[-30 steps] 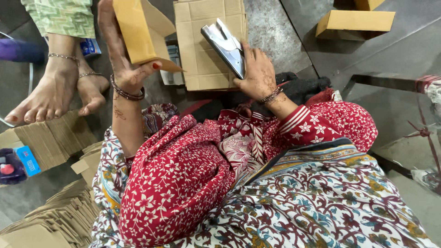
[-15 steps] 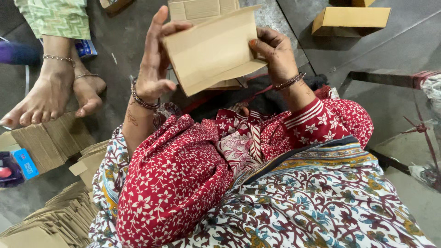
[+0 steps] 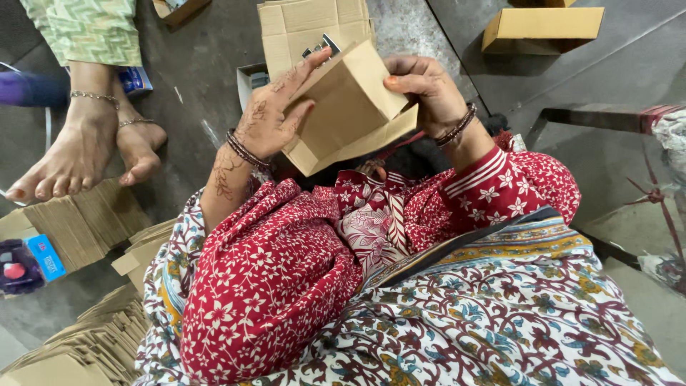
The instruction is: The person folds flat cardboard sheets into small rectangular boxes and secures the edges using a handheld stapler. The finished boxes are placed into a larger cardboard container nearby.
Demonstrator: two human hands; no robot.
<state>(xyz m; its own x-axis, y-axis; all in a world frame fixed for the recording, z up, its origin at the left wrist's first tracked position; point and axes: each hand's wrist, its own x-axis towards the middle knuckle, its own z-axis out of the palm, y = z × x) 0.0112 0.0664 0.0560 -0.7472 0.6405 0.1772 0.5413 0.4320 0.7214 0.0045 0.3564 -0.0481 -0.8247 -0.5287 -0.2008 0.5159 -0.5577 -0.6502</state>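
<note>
left hand (image 3: pixel 270 118): fingers spread and long, palm pressed flat on the left face of the small box (image 3: pixel 348 107), wrist bent back, bangles on wrist, henna on skin
right hand (image 3: pixel 427 89): curled over the box's right top edge, thumb and fingers pinching the cardboard, bangles on wrist
small box: plain brown cardboard, smooth, half-folded, tilted, bottom flap hanging open, held up between both hands above the lap
metal tool (image 3: pixel 323 47): grey, just behind the box's top corner, mostly hidden
flat cardboard sheet (image 3: pixel 304 25): behind the box, on grey floor
closed carton (image 3: pixel 543 27): well right of the box
flat blank stacks (image 3: pixel 78 229): ribbed edges, well left and below the box
another person's feet (image 3: pixel 86 154): bare, anklets, left of the box
</note>
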